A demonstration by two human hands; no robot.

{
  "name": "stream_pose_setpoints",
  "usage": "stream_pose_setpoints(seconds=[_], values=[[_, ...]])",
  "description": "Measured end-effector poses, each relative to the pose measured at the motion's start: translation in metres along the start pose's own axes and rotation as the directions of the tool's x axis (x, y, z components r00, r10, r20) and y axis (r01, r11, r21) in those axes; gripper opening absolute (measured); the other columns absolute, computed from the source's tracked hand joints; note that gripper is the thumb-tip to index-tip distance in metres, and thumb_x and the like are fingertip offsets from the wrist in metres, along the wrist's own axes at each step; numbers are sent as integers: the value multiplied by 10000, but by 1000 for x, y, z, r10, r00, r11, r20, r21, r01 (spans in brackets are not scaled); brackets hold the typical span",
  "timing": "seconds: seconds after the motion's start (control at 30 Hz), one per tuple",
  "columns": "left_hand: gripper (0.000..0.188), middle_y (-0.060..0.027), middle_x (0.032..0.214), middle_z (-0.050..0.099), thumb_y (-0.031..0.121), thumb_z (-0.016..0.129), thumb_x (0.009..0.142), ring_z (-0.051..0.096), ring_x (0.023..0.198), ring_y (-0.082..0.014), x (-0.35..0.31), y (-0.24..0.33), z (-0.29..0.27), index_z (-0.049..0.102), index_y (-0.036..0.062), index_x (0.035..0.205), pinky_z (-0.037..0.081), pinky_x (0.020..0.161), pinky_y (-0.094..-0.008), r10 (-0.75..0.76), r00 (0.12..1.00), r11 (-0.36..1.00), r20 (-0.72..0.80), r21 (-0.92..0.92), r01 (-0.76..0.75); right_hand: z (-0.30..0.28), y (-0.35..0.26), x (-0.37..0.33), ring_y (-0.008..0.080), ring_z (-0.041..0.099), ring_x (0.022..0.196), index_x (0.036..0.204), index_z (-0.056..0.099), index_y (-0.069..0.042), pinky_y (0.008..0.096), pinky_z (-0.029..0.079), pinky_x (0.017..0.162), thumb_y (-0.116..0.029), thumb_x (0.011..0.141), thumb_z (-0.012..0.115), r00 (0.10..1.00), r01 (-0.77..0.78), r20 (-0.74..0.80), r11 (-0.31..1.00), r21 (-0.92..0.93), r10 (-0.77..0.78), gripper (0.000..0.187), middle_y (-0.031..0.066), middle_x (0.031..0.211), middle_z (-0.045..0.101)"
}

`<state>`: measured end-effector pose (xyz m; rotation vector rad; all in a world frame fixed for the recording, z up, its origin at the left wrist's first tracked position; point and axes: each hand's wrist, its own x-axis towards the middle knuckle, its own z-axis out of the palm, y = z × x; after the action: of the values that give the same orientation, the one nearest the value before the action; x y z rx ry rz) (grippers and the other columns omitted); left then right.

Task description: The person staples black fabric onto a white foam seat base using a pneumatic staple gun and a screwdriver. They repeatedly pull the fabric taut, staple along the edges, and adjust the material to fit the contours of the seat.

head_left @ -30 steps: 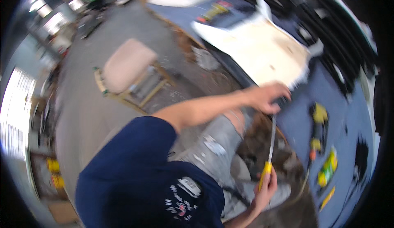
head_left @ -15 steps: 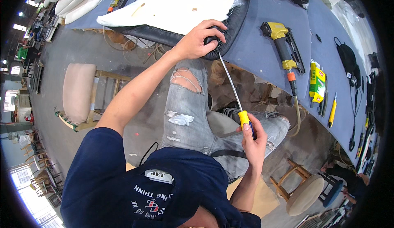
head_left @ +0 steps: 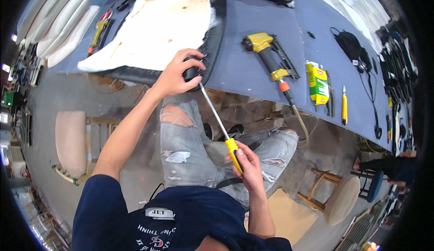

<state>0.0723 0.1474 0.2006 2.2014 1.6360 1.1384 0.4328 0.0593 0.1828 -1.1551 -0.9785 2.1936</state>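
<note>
My left hand [head_left: 174, 75] grips a bunched fold of black leather-like cover [head_left: 191, 70] at the near corner of a padded panel, fingers curled over it. The panel [head_left: 165, 27] has a pale wooden face with several small holes, white padding along its sides and the black cover around its border. In my right hand [head_left: 248, 163] is a screwdriver [head_left: 232, 149], held by its yellow and dark handle. Its long metal shaft slants up to the left, and the tip meets the cover's edge just below my left hand; the very end is hidden.
A yellow and black air stapler [head_left: 266, 47] with a hose lies right of the panel, near a yellow-green box [head_left: 318, 84] and a yellow cutter [head_left: 344, 108]. Another air tool [head_left: 97, 35] lies left. A round stool [head_left: 342, 200] and another person [head_left: 393, 167] are at right.
The whole view has shifted, so the table and tools appear further left. My left hand still grips the cover corner and my right hand still holds the screwdriver, its tip at the cover's edge.
</note>
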Motion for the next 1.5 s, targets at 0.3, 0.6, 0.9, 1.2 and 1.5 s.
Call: stream_pose_setpoints(seconds=[0.3, 0.6, 0.9, 1.2, 1.5], values=[[240, -137, 1281, 607, 109, 748, 745, 542, 1270, -351, 4, 10, 4, 692, 70, 976, 424, 1094, -455, -15, 998, 999, -57, 36, 17, 6, 15, 13, 146, 613, 960, 1447, 555, -101, 305, 509, 879, -253, 1011, 698, 955, 296, 94, 913, -280, -281, 483, 50, 1191, 660], [236, -157, 1294, 587, 45, 722, 752, 527, 1280, -358, 6, 16, 8, 676, 50, 984, 399, 1115, -450, -45, 998, 999, -49, 20, 46, 8, 17, 16, 332, 623, 1204, 1483, 515, -97, 393, 473, 1013, -279, 990, 684, 907, 372, 64, 722, -583, -416, 552, 171, 1323, 637], [242, -158, 1296, 578, 35, 715, 747, 533, 1273, -361, 3, 13, 9, 674, 51, 985, 418, 1100, -441, -47, 998, 998, -51, 34, 48, 6, 17, 17, 406, 655, 1047, 1517, 480, -139, 456, 512, 907, -252, 1009, 634, 873, 401, 83, 611, -682, -481, 542, 188, 1160, 664], [232, -158, 1293, 573, 42, 721, 759, 516, 1281, -360, 4, 14, 9, 667, 54, 985, 399, 1110, -444, -43, 998, 998, -34, 39, 44, 19, 62, 39, 424, 652, 817, 1587, 354, -219, 526, 532, 688, -235, 1024, 609, 812, 399, 83, 445, -802, -577, 619, 178, 961, 595], [225, -156, 1290, 573, 42, 716, 763, 520, 1272, -358, 5, 16, 11, 669, 50, 982, 397, 1106, -441, -57, 998, 998, -35, 35, 59, 20, 74, 47, 405, 656, 794, 1586, 361, -207, 514, 548, 648, -211, 1015, 620, 781, 403, 82, 399, -824, -619, 626, 157, 944, 583]])
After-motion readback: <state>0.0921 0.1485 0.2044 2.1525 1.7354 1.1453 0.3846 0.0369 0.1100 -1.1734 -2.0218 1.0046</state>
